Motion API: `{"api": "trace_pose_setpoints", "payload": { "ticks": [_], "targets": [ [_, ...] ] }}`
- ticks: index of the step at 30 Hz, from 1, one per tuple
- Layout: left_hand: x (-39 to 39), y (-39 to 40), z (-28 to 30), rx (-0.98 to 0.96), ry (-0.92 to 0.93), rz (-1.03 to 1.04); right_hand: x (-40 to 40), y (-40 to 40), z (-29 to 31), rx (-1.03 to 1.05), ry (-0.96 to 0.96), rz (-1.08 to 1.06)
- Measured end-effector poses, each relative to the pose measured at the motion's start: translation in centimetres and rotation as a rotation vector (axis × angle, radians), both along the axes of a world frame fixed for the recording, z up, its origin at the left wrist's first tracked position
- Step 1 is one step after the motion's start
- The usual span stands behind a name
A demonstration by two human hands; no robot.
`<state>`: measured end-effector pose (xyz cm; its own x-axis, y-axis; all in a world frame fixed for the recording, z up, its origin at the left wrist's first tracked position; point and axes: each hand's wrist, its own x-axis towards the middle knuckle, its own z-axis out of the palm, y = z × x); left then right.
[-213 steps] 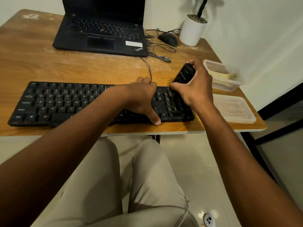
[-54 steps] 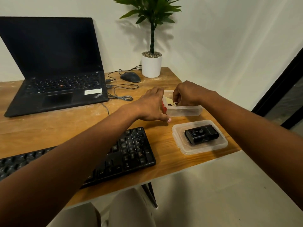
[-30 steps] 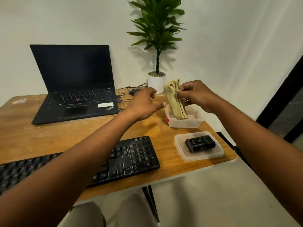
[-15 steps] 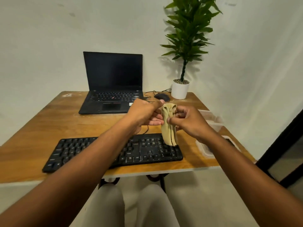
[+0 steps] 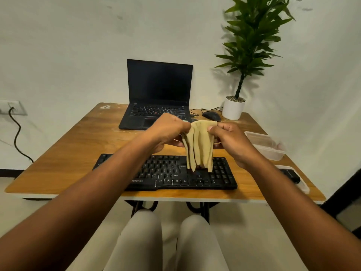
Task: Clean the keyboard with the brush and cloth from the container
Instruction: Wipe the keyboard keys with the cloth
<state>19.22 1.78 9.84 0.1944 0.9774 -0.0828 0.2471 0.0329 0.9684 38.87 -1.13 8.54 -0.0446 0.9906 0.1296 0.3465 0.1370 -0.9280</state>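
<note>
Above the keyboard [image 5: 175, 173], both hands hold the cloth [image 5: 198, 147] up by its top edge: the left hand [image 5: 168, 132] and the right hand [image 5: 230, 141] each pinch it with curled fingers, and its folds hang down to just over the keys. On the table [image 5: 78, 153], the container [image 5: 265, 145] sits at the right, and the brush [image 5: 291, 175] lies on the lid [image 5: 303, 187] nearer the front edge. Behind stand a laptop [image 5: 156, 98], a mouse [image 5: 212, 115] and a plant [image 5: 233, 108].
</note>
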Motion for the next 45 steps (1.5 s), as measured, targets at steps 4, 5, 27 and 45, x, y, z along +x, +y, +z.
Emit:
{"api": "trace_pose_setpoints", "payload": {
  "ticks": [4, 5, 27, 45],
  "targets": [
    [-1.6, 0.2, -0.1, -0.073, -0.057, -0.056, -0.9, -0.2, 0.1, -0.125, 0.235, 0.014],
    [-1.9, 0.3, -0.3, -0.124, -0.107, -0.066, -1.1, -0.1, 0.0, -0.175, 0.308, 0.008],
    [-9.5, -1.4, -4.9, -0.194, -0.275, 0.065, -8.7, -2.2, -5.8, -0.679, 0.893, 0.134],
    [-20.8, -1.0, -10.3, 0.329, 0.377, 0.324, -21.3, 4.3, -6.5, 0.128, -0.025, 0.002]
  ]
}}
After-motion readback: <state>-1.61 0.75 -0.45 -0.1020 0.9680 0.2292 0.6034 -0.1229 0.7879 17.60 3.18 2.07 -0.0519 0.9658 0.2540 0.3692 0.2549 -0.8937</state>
